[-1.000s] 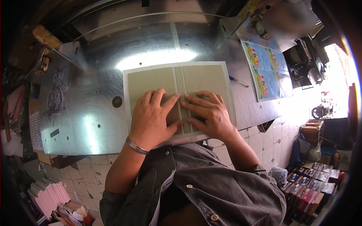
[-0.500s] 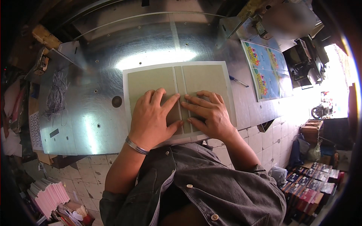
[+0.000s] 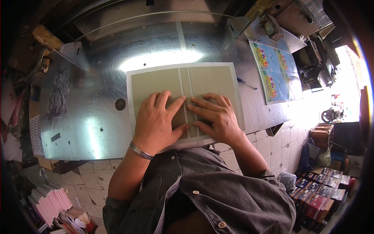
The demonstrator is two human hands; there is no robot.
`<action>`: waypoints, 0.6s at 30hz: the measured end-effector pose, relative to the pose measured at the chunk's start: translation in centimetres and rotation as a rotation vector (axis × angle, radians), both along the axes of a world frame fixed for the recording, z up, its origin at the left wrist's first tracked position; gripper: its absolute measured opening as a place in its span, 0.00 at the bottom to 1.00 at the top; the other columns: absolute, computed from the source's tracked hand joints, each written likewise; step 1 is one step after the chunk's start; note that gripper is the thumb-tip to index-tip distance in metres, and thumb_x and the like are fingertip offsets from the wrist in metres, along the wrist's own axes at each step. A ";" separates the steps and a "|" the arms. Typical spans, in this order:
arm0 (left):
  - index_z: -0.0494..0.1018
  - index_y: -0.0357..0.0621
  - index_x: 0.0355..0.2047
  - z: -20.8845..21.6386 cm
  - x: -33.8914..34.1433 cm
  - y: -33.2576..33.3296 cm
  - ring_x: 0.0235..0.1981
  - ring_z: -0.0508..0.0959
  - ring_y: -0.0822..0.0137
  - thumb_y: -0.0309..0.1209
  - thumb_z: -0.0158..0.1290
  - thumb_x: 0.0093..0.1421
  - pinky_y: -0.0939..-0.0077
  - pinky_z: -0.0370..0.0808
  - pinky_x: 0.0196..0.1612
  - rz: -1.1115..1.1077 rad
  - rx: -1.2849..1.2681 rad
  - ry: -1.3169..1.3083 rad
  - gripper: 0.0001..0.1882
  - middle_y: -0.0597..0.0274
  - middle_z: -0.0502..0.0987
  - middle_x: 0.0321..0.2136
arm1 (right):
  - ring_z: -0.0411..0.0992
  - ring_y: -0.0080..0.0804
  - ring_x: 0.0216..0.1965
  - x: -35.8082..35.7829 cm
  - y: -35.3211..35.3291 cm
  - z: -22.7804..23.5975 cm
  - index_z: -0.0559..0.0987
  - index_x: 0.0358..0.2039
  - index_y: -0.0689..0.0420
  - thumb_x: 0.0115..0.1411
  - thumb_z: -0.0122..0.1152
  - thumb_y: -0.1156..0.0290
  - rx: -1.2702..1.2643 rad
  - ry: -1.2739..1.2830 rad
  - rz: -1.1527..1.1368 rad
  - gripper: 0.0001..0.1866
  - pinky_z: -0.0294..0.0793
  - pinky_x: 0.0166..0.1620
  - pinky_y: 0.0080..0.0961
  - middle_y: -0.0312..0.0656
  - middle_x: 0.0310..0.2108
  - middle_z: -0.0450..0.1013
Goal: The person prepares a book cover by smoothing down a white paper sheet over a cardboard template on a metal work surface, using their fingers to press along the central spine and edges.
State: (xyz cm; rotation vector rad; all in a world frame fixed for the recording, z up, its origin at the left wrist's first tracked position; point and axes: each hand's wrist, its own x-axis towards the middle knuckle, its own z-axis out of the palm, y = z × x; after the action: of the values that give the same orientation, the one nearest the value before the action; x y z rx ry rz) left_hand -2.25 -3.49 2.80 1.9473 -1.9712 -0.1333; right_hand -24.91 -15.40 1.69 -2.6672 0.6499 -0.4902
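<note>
A white sheet (image 3: pixel 129 85) lies on the metal table, bearing a left grey-brown board (image 3: pixel 156 80), a right board (image 3: pixel 214 80) and a narrow strip (image 3: pixel 184 80) between them. Thin white gaps separate the strip from both boards. My left hand (image 3: pixel 157 123) rests on the lower left board, fingers spread, its forefinger and thumb reaching the strip's left edge. Across from it, my right hand (image 3: pixel 218 119) lies on the right board with fingers stretched toward the strip, fingertips at its right edge. Neither hand grips anything. The boards' lower parts are partly hidden under my hands.
Right of the sheet are a pen (image 3: pixel 247 83) and a colourful printed sheet (image 3: pixel 274 72). A tangle of thin strands (image 3: pixel 58 97) lies at the table's left. Stacked pink paper (image 3: pixel 54 204) and stacked books (image 3: pixel 321 191) stand low on either side.
My hands, the boards and the white sheet stay in practically the same place. A blurred round patch at the upper right has disappeared, and metal fittings show there.
</note>
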 end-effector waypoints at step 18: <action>0.79 0.59 0.70 -0.2 -0.1 0.0 0.63 0.74 0.48 0.50 0.78 0.53 0.51 0.76 0.66 0.007 -0.011 0.006 0.43 0.54 0.73 0.61 | 0.74 0.48 0.67 0.0 0.0 0.1 0.89 0.62 0.45 0.58 0.78 0.59 -0.002 -0.005 0.001 0.30 0.69 0.70 0.49 0.37 0.67 0.82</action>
State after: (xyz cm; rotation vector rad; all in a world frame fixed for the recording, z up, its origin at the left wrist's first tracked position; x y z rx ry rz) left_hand -2.32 -3.47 2.58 1.9443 -1.9572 -0.1257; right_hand -24.89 -15.39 1.76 -2.6673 0.6471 -0.4973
